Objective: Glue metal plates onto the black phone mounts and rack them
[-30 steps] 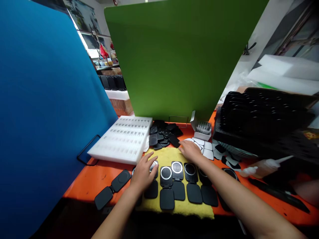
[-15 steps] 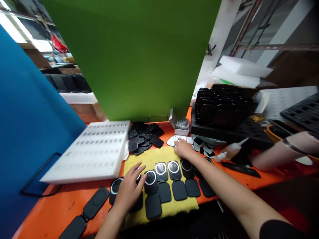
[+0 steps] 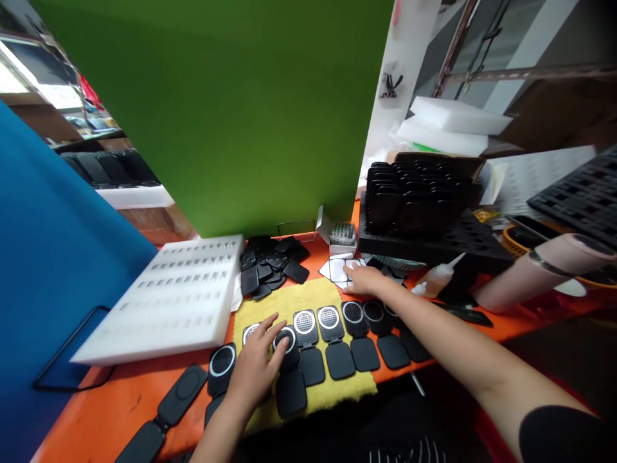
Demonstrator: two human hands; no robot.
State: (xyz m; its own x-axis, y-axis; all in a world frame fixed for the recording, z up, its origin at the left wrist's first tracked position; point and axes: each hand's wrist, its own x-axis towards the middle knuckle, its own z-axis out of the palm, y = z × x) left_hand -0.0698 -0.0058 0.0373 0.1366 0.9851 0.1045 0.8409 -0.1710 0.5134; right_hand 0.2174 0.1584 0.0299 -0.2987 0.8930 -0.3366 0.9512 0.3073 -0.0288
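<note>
A green partition [image 3: 231, 116] backs my orange table [image 3: 130, 393]. The yellow cloth [image 3: 308, 289] probably cushions the hinged black pads [image 3: 340, 360], lined up, I judge, for easy reach. My left hand [image 3: 253, 370] spreads loosely over them, holding nothing visible; my right hand [image 3: 365, 281] touches the white sheet [image 3: 333, 271] behind the row, though I cannot tell whether it pinches it.

The right fingers [image 3: 351, 267] touch white sheets [image 3: 334, 271] while the spread left fingers [image 3: 267, 323] hang over black hinged pieces [image 3: 340, 360].
</note>
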